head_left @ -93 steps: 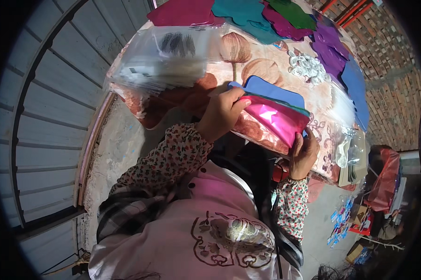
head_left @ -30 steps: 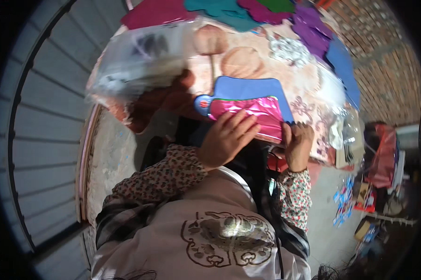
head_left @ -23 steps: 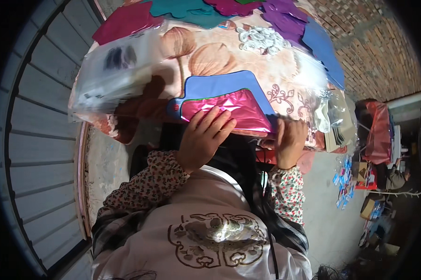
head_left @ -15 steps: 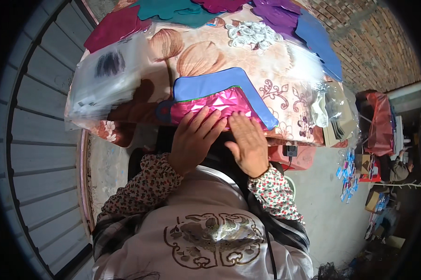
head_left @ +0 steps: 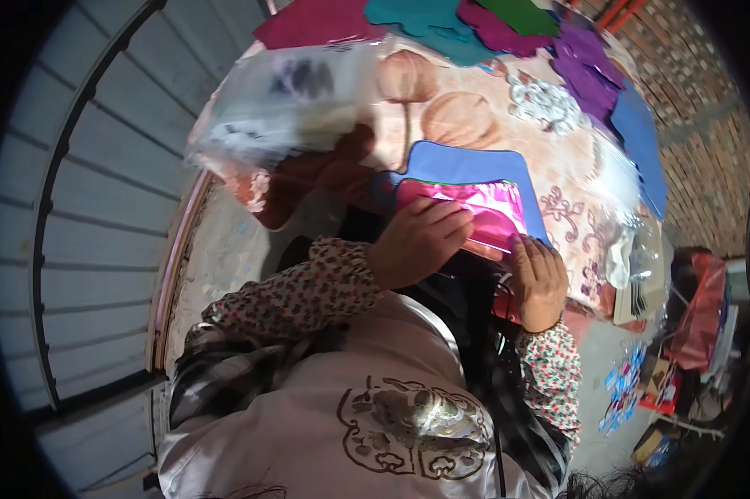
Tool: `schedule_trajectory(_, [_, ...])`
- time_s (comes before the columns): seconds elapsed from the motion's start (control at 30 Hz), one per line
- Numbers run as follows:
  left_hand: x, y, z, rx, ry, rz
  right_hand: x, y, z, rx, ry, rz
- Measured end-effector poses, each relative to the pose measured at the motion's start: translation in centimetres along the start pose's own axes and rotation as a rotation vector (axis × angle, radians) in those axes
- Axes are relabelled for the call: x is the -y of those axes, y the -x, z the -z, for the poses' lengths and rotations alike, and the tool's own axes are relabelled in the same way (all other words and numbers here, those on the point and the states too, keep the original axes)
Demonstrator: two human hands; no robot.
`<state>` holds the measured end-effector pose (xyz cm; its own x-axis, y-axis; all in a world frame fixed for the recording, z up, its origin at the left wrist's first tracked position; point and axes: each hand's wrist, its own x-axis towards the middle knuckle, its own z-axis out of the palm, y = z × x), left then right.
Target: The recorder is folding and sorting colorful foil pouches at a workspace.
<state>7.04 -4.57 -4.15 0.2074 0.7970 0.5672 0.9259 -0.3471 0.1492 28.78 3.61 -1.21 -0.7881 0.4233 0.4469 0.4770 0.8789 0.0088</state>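
A shiny pink foil piece (head_left: 485, 198) with a green upper edge lies over a blue flat sheet (head_left: 466, 158) at the table's near edge. My left hand (head_left: 423, 239) rests on the foil's left part, its fingers stretched out and lying flat. At the foil's near right corner is my right hand (head_left: 541, 281), fingers bent over the edge and closed on it. That hand's thumb is mostly hidden. The blue sheet shows behind the foil and along its right side.
Clear plastic bags (head_left: 288, 104) lie in a stack at the left. White coiled rings (head_left: 545, 104) sit at the far side, near purple sheets (head_left: 587, 71), teal sheets (head_left: 429, 29) and blue sheets (head_left: 639, 150). A ribbed metal wall (head_left: 109, 216) stands to the left.
My right hand has slid right, from the foil's middle to its near right corner, and its fingers have bent. My left hand stays on the foil. The whole view has turned and shifted.
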Motion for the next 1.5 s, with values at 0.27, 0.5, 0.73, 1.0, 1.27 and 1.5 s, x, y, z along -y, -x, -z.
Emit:
schedule_trajectory(0.27, [-1.2, -2.7, -1.0, -0.013, 0.022, -0.05, 0.8, -2.2, -0.2, -0.03, 0.018, 0.152])
schedule_trajectory(0.5, [0.6, -2.8, -0.1, -0.089, 0.048, -0.183, 1.1, -2.6, 0.1, -0.006, 0.025, 0.118])
schedule_trajectory(0.73, [5.3, -1.2, 2.3, -0.379, -0.2, -0.303, 0.4, -1.9, 1.0, -0.027, 0.04, 0.192])
schedule_trajectory(1.0, [5.8, 0.8, 7.4, -0.303, 1.318, 0.98, -1.4, -0.8, 1.5, -0.068, 0.136, 0.003])
schedule_trajectory(1.27, [-0.8, -4.7, 0.7, -0.41, 2.068, 0.963, 6.1, -2.0, 1.0, 0.018, 0.086, 0.131])
schedule_trajectory(1.5, [3.0, -5.6, 4.0, 0.382, 1.169, 0.128, 6.6, -7.9, 10.3, -0.166, 0.037, 0.28])
